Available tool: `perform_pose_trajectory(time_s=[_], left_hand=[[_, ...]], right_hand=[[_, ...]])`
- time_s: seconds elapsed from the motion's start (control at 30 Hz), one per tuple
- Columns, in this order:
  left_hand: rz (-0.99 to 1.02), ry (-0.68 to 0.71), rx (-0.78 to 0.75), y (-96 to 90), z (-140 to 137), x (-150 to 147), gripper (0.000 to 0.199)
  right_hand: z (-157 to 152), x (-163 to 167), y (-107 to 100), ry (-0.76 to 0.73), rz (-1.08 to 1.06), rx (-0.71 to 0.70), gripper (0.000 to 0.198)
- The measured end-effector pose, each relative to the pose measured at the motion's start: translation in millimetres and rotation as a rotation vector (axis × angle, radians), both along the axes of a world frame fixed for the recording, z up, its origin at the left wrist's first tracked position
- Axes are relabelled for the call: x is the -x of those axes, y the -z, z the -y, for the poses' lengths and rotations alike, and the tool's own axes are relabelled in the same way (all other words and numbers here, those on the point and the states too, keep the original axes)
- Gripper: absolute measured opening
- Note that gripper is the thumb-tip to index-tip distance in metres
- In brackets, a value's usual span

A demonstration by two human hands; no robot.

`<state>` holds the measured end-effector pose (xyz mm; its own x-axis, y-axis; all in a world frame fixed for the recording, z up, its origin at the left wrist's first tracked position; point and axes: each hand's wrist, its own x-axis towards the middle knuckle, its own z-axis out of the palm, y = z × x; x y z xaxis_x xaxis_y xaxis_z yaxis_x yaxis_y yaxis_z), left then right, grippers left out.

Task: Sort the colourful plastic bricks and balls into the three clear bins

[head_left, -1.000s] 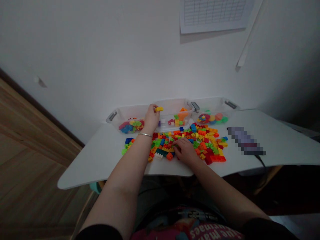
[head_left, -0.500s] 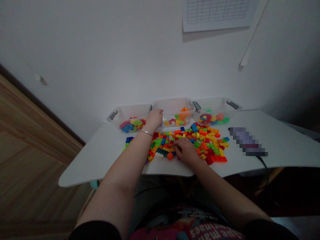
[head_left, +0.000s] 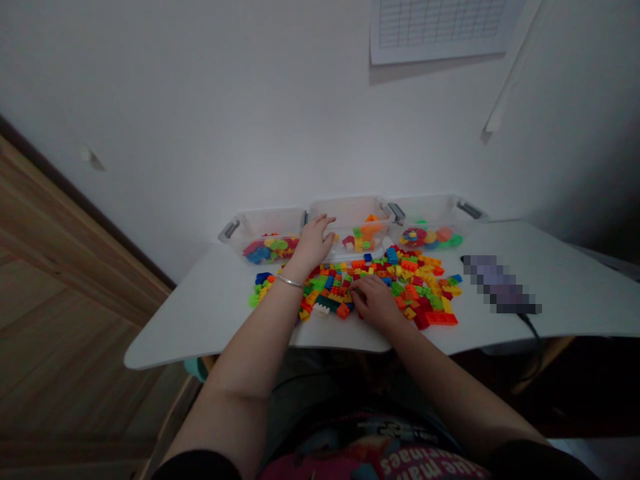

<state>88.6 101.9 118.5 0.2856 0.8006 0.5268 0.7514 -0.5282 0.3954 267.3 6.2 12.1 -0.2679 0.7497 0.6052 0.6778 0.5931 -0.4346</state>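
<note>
My left hand (head_left: 316, 243), with a bangle at the wrist, is over the left front of the middle clear bin (head_left: 345, 208). Its fingers are spread and nothing is in them. Low in that bin lie orange, green, yellow and pink pieces. On the table, a mixed pile of toy building bricks (head_left: 415, 287) spreads in front of the bins. My right hand (head_left: 376, 301) rests at the pile's near middle, fingers curled together at the bricks. Whatever the fingertips grip, if anything, is hidden.
A left clear bin (head_left: 270, 220) and a right clear bin (head_left: 425, 208), both with colourful pieces, flank the middle one against the wall. A pixelated device (head_left: 500, 283) with a cable lies on the white table (head_left: 195, 317) at right. A printed sheet (head_left: 440, 30) hangs above.
My left hand's fingers have opened out and spread at the middle bin. My right hand stays at the same place in the brick pile. The view has shifted slightly.
</note>
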Motion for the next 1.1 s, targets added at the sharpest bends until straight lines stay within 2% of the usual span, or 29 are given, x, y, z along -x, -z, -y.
perform_pose_trajectory(time_s=[0.1, 0.17, 0.27, 0.43, 0.63, 0.77, 1.1], left_hand=[[0.115, -0.187, -0.103, 7.9, 21, -1, 0.038], [0.110, -0.278, -0.101, 17.4, 30, -1, 0.028], [-0.058, -0.258, 0.034, 35.7, 36, 3, 0.022], [-0.317, -0.283, 0.207, 59.8, 37, 6, 0.033], [-0.447, -0.338, 0.174, 67.5, 40, 0, 0.032], [-0.426, -0.364, 0.151, 71.7, 39, -1, 0.032], [-0.414, -0.312, 0.141, 74.4, 37, -1, 0.030]], right_hand=[[-1, 0, 1, -0.002, -0.004, -0.007, 0.014], [-1, 0, 1, -0.002, -0.008, -0.008, 0.015], [-2, 0, 2, -0.002, -0.003, -0.011, 0.016], [-2, -1, 2, 0.004, 0.011, -0.020, 0.015], [-2, -1, 3, 0.007, 0.014, -0.015, 0.015], [-3, 0, 4, 0.008, 0.017, -0.025, 0.015], [-3, -1, 4, 0.002, 0.012, -0.030, 0.016]])
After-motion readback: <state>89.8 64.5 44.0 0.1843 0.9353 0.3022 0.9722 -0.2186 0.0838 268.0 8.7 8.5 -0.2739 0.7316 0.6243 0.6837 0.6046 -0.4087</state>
